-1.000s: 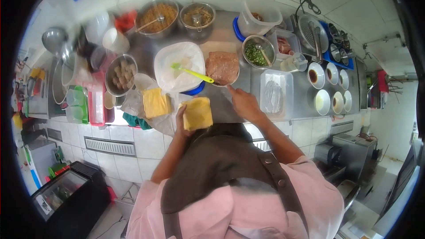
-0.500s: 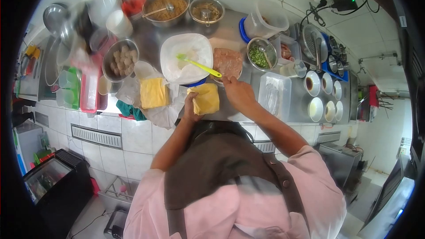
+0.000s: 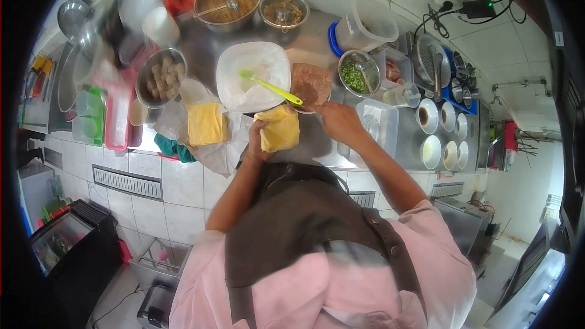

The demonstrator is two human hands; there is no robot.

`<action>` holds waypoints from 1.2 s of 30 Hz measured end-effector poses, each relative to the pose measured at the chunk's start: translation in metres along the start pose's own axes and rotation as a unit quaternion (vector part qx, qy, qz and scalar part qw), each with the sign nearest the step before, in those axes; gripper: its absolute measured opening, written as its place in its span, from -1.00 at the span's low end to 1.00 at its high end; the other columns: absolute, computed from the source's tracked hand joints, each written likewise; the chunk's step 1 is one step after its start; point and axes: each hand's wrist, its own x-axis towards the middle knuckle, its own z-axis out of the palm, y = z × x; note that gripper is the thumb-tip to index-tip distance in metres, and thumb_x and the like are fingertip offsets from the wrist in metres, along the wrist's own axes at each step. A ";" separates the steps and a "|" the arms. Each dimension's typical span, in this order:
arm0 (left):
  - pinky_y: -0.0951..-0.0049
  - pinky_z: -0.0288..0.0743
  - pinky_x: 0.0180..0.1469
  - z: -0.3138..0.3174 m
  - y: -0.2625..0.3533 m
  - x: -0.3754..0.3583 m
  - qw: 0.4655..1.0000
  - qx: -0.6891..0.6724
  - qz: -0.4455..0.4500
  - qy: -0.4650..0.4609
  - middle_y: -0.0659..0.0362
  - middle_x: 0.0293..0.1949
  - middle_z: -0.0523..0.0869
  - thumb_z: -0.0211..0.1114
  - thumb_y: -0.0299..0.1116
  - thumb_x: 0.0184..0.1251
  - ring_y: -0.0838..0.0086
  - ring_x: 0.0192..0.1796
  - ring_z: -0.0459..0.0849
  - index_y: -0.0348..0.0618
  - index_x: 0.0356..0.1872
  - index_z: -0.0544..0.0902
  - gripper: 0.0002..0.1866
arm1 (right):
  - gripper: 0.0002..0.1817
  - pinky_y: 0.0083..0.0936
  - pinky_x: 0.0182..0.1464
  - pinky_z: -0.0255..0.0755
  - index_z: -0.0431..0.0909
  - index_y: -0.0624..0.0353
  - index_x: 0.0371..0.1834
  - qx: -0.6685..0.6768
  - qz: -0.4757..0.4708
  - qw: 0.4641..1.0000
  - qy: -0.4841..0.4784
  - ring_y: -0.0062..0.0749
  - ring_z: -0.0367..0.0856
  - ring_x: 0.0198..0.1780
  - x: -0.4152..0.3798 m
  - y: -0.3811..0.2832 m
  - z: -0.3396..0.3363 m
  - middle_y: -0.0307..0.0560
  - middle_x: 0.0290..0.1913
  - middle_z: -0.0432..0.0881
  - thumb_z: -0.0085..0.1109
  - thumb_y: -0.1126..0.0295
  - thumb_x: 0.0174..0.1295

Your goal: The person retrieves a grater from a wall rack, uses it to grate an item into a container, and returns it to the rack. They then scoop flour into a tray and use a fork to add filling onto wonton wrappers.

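My left hand [image 3: 259,144] is closed around the edge of a stack of yellow wonton wrappers [image 3: 281,129], held up at the counter's front edge. At the near edge of a slab of minced meat [image 3: 308,80], my right hand [image 3: 341,124] is closed with its fingers pinched together; whatever they hold is hidden. A lime-green spatula [image 3: 278,91] lies across the white square tub [image 3: 228,77], its handle end reaching over the meat. More yellow wrappers [image 3: 207,124] lie on white paper [image 3: 226,157] to the left.
A bowl of meatballs [image 3: 164,79] stands at left, beside a pink tray [image 3: 114,141]. Chopped green onions fill a steel bowl [image 3: 353,77] right of the meat. A clear plastic box [image 3: 378,129] and several small white bowls [image 3: 431,152] sit further right. Two steel bowls [image 3: 228,6] stand behind.
My right hand has shifted slightly right and away from me along the meat's near edge. The wrapper stack in my left hand has tilted a little. The whole view has shifted slightly.
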 end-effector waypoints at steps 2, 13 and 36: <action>-0.06 0.50 0.20 -0.007 -0.002 -0.004 1.000 -0.011 -0.007 0.006 -0.08 0.19 0.56 0.13 -0.19 0.09 0.00 0.17 0.59 -0.23 0.31 0.39 -0.32 | -0.58 -0.14 -0.14 0.54 0.60 0.07 0.03 0.013 -0.003 1.000 -0.006 0.01 0.65 -0.14 -0.010 0.006 0.009 0.03 -0.19 0.65 0.04 0.54 0.05; -0.02 0.47 0.25 0.019 -0.001 -0.041 0.999 0.027 -0.008 0.027 -0.11 0.23 0.53 0.15 -0.21 0.10 0.01 0.20 0.57 -0.28 0.35 0.35 -0.28 | -0.55 -0.28 -0.13 0.53 0.59 0.03 0.15 0.167 -0.034 0.982 0.086 -0.12 0.60 -0.19 -0.052 0.009 0.016 -0.11 -0.21 0.58 0.09 0.55 0.15; 0.07 0.34 0.35 0.085 -0.028 -0.025 0.995 0.092 0.016 0.018 -0.05 0.32 0.45 0.12 -0.20 0.09 0.08 0.29 0.48 -0.19 0.43 0.26 -0.22 | -0.72 -0.55 -0.15 0.46 0.67 0.19 0.04 0.539 0.108 0.834 0.057 -0.56 0.55 -0.33 -0.077 0.049 0.061 -0.16 -0.41 0.67 0.05 0.52 0.33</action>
